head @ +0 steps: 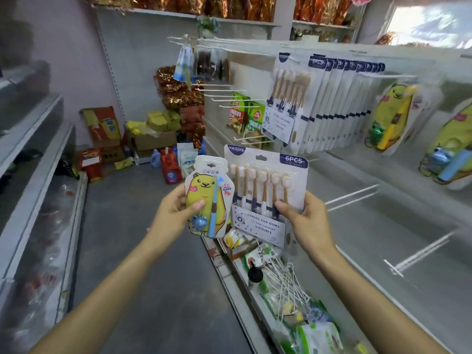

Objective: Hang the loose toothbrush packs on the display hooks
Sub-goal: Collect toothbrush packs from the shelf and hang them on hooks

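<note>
2 packs are held upright: the left hand point(170, 213) pinches the bear pack point(206, 198), the right hand point(304, 218) grips the 6-brush pack point(265, 192), nearer the matching hung row point(332, 103) up and right.

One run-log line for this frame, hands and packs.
left hand: holds yellow bear kids' toothbrush pack | right hand: holds white six-brush toothbrush pack | both unhung | matching row on display hook

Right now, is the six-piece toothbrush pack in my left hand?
No, the right hand holds the six-piece pack; the left hand holds the yellow bear pack.
</note>
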